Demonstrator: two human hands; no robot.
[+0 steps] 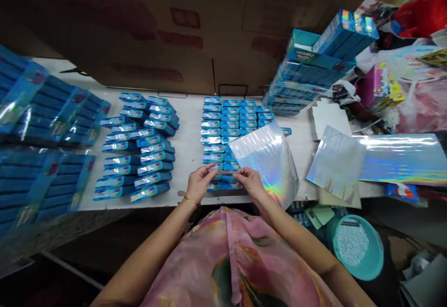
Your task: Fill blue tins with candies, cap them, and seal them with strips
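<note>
My left hand (199,185) and my right hand (250,182) are both closed in a pinch, fingertips facing each other. A thin, narrow strip (225,172) stretches between them; its material is too small to make out. Right below the strip are small blue boxes (230,124), laid in close rows on the white table (188,158). A shiny holographic silver sheet (267,158) lies slanted over the right part of these rows, beside my right hand, and hides some boxes.
More small blue boxes (153,151) stand in two uneven columns to the left. Wrapped blue packs (31,186) fill the far left. Stacked blue display boxes (307,72) rise at the back right, against large cardboard (139,32). Silver sheets (335,163) and a turquoise bucket (375,256) are on the right.
</note>
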